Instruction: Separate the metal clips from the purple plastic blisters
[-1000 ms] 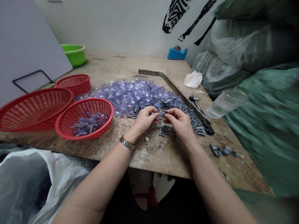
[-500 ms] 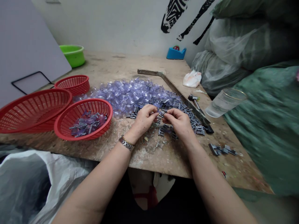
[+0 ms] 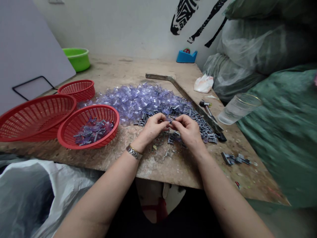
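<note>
My left hand [image 3: 156, 125] and my right hand [image 3: 187, 130] meet at their fingertips over the near side of a heap. Both are pinched closed around a small grey plastic part [image 3: 171, 119], mostly covered by the fingers. Just beyond them lies a pile of clear purplish plastic pieces [image 3: 133, 100]. Loose grey plastic parts [image 3: 206, 130] spread to the right of my right hand and under it. Left of my hands, a red basket [image 3: 64, 134] holds several clear pieces with grey parts on them.
Two more red baskets [image 3: 37, 99] stand at the left, a green basin [image 3: 80, 59] behind them. A bent metal bar [image 3: 185, 94] borders the heap on the right, near a hammer-like tool [image 3: 206, 107] and a glass [image 3: 236, 109]. Grey blocks [image 3: 235, 159] lie near the right edge.
My right hand has moved slightly left, so that its fingertips now touch those of my left hand. The baskets and the heap look the same.
</note>
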### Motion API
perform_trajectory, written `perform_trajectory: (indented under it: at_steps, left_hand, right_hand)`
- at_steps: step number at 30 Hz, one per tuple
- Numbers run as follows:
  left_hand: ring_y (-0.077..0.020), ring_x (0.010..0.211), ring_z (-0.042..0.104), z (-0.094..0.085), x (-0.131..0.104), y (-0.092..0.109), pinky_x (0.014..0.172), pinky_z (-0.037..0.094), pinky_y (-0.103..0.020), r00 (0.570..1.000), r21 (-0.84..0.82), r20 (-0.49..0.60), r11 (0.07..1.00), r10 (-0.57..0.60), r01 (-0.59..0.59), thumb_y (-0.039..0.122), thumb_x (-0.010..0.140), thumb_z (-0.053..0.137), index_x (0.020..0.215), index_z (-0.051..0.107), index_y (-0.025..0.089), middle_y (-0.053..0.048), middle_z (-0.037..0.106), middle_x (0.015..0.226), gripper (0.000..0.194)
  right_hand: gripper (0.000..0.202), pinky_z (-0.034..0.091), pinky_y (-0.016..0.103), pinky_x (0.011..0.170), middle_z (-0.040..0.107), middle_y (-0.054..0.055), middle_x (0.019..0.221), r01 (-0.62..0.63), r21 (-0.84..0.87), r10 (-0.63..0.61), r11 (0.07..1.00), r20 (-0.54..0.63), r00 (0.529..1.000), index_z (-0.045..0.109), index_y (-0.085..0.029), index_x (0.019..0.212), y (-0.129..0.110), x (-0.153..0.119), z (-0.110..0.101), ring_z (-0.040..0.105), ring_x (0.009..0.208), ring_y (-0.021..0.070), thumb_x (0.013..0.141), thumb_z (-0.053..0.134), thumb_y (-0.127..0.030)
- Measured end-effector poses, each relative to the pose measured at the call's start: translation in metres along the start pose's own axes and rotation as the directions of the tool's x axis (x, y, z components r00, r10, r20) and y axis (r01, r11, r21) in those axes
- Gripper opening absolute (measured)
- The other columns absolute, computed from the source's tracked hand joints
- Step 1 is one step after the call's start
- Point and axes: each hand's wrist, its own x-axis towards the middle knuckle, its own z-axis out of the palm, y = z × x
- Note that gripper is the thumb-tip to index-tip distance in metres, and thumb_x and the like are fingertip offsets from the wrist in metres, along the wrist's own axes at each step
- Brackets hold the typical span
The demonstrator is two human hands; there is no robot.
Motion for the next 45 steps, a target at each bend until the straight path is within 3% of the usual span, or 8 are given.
perform_trajectory:
  at_steps: [4, 10, 15, 20, 27, 32, 42, 45]
  left_hand:
    - [-0.0105, 0.075, 0.062, -0.001, -0.002, 0.005, 0.073, 0.053, -0.026, 0.983, -0.299, 0.100, 0.937, -0.155, 0.178, 0.029, 0.081, 0.065, 0.077, 0.052, 0.013, 0.001, 0.056, 0.075, 0.021]
    - [-0.0087, 0.065, 0.062, -0.006, -0.003, 0.008, 0.066, 0.055, -0.024, 0.962, -0.339, 0.142, 0.901, -0.235, 0.270, 0.026, 0.079, 0.069, 0.077, 0.053, 0.012, 0.000, 0.059, 0.068, 0.021]
    - [-0.0086, 0.069, 0.061, -0.003, -0.004, 0.006, 0.063, 0.053, -0.021, 0.988, -0.272, 0.103, 0.953, -0.112, 0.136, 0.019, 0.076, 0.065, 0.072, 0.054, 0.012, -0.001, 0.061, 0.074, 0.014]
    - [-0.0083, 0.065, 0.056, 0.000, 0.000, 0.000, 0.061, 0.052, -0.023, 0.998, -0.019, 0.009, 0.998, 0.060, -0.060, 0.018, 0.077, 0.059, 0.067, 0.053, 0.013, 0.001, 0.054, 0.072, 0.013]
    - [-0.0119, 0.072, 0.050, -0.003, 0.001, 0.001, 0.070, 0.044, -0.025, 0.940, 0.404, 0.006, 0.859, 0.342, -0.315, 0.013, 0.080, 0.056, 0.059, 0.051, 0.016, 0.000, 0.050, 0.071, 0.021]
    - [-0.0129, 0.072, 0.050, -0.002, 0.000, 0.003, 0.071, 0.041, -0.026, 0.935, 0.449, 0.054, 0.828, 0.351, -0.337, 0.011, 0.080, 0.055, 0.057, 0.050, 0.016, 0.000, 0.050, 0.069, 0.024]
    - [-0.0119, 0.067, 0.049, -0.009, 0.001, 0.002, 0.064, 0.041, -0.024, 0.931, 0.317, 0.197, 0.879, 0.307, -0.357, 0.016, 0.079, 0.056, 0.057, 0.050, 0.017, 0.000, 0.048, 0.069, 0.023]
    - [-0.0107, 0.063, 0.048, -0.008, 0.000, 0.002, 0.059, 0.042, -0.023, 0.942, 0.273, 0.203, 0.908, 0.267, -0.317, 0.018, 0.079, 0.056, 0.057, 0.049, 0.017, 0.000, 0.047, 0.069, 0.023]
  right_hand:
    - [0.014, 0.045, 0.028, 0.065, 0.057, -0.002, 0.067, 0.091, -0.082, -0.090, 0.992, 0.016, 0.996, 0.056, -0.020, 0.071, 0.000, -0.001, -0.001, 0.056, 0.066, 0.0143, 0.076, 0.059, -0.034]
    - [0.010, 0.043, 0.028, 0.066, 0.060, -0.001, 0.071, 0.181, -0.147, -0.174, 0.972, 0.062, 0.983, 0.058, -0.020, 0.074, -0.003, -0.003, -0.001, 0.055, 0.067, 0.0141, 0.078, 0.056, -0.029]
    - [0.010, 0.044, 0.028, 0.065, 0.060, -0.002, 0.069, 0.161, -0.125, -0.158, 0.979, 0.035, 0.987, 0.057, -0.020, 0.074, -0.003, -0.003, -0.002, 0.056, 0.067, 0.0145, 0.078, 0.057, -0.030]
    - [0.011, 0.044, 0.029, 0.066, 0.060, -0.002, 0.069, 0.151, -0.146, -0.152, 0.978, 0.003, 0.988, 0.057, -0.021, 0.074, -0.006, -0.004, -0.001, 0.057, 0.067, 0.0154, 0.077, 0.057, -0.031]
    - [0.010, 0.043, 0.029, 0.067, 0.063, 0.000, 0.070, 0.197, -0.258, -0.219, 0.946, -0.060, 0.974, 0.056, -0.021, 0.070, -0.012, -0.008, 0.004, 0.057, 0.067, 0.0158, 0.077, 0.055, -0.028]
    - [0.010, 0.042, 0.029, 0.066, 0.063, 0.000, 0.068, 0.199, -0.315, -0.234, 0.928, -0.076, 0.969, 0.054, -0.021, 0.067, -0.013, -0.009, 0.004, 0.057, 0.066, 0.0166, 0.076, 0.054, -0.026]
    - [0.013, 0.039, 0.030, 0.065, 0.060, 0.002, 0.066, 0.303, -0.461, -0.333, 0.834, 0.018, 0.943, 0.050, -0.023, 0.065, -0.010, -0.011, 0.000, 0.054, 0.065, 0.0180, 0.076, 0.053, -0.019]
    - [0.013, 0.039, 0.030, 0.064, 0.060, 0.001, 0.065, 0.293, -0.434, -0.316, 0.852, 0.018, 0.948, 0.050, -0.023, 0.064, -0.009, -0.011, 0.000, 0.054, 0.065, 0.0176, 0.076, 0.053, -0.019]
